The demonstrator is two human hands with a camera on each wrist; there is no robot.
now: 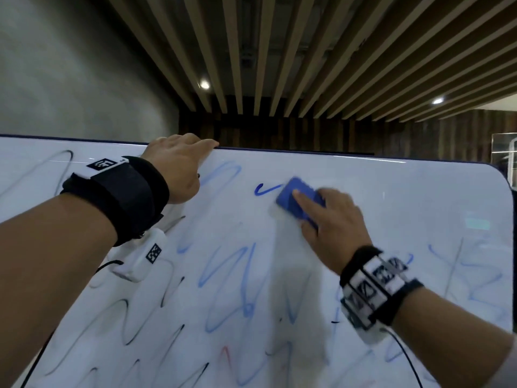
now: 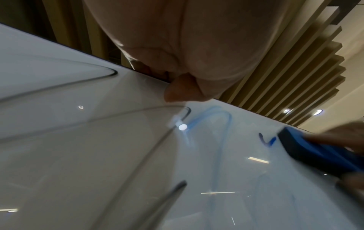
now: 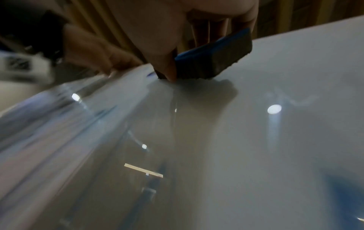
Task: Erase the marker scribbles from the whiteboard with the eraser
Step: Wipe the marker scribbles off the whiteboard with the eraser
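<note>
A whiteboard (image 1: 405, 197) fills the lower half of the head view, covered with black, blue and some red scribbles. My right hand (image 1: 330, 219) grips a blue eraser (image 1: 293, 197) and presses it flat on the board near the top; a short dark blue stroke (image 1: 264, 189) lies just left of it. The eraser (image 3: 214, 62) shows a dark felt underside against the board, and the eraser (image 2: 315, 154) also appears at the right of the left wrist view. My left hand (image 1: 179, 163) holds the board's top edge (image 1: 279, 150), fingers curled over it. A faded blue loop (image 1: 223, 175) lies between both hands.
The board's rounded right corner (image 1: 503, 175) is at the far right. Behind the board stands a dark slatted wall (image 1: 279, 130), with a wooden slat ceiling and spot lights (image 1: 204, 84) above. Cables hang from both wrist devices.
</note>
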